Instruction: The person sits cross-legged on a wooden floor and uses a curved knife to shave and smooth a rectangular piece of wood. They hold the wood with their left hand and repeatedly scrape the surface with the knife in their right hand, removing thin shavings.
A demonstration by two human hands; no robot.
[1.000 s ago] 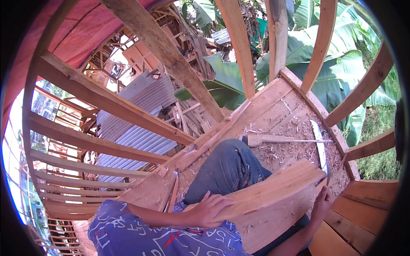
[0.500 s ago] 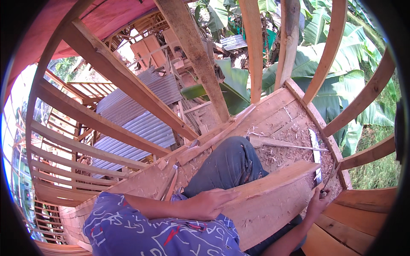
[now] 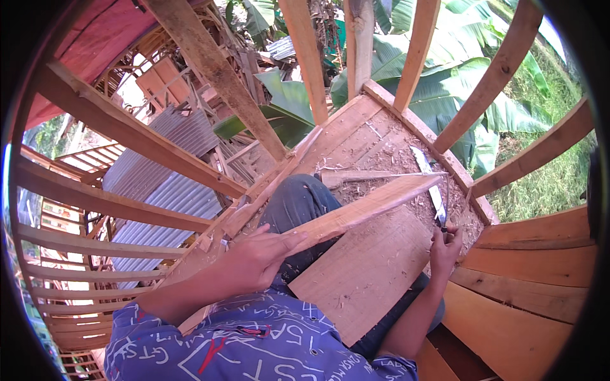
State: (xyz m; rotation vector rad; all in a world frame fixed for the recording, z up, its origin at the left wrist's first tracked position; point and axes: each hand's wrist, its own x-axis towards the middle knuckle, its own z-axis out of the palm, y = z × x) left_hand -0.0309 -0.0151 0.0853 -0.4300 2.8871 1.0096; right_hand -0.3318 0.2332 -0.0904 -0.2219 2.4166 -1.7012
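Note:
My left hand (image 3: 257, 254) is closed round the near end of a thick wooden plank (image 3: 362, 213), which slants up and away to the right over my knee. The plank's edge is pale and freshly cut. My right hand (image 3: 446, 244) has its fingers closed on the dark handle of a slim knife-like tool (image 3: 447, 197). Its thin blade points away from me, past the plank's far end; its exact kind is unclear. Under the plank a wide flat board (image 3: 368, 273) lies tilted across my lap.
A long whitish strip (image 3: 427, 178) and a wooden offcut (image 3: 356, 176) lie among shavings on the plank floor. Upright wooden ribs (image 3: 298, 57) rise around me. Stacked boards (image 3: 521, 305) stand at my right. Corrugated sheets (image 3: 159, 184) and banana leaves (image 3: 438, 82) are outside.
The view has shifted, so the surroundings sit further left. My left hand has lifted the plank's near end off the wide board. My right hand still grips the dark-handled tool.

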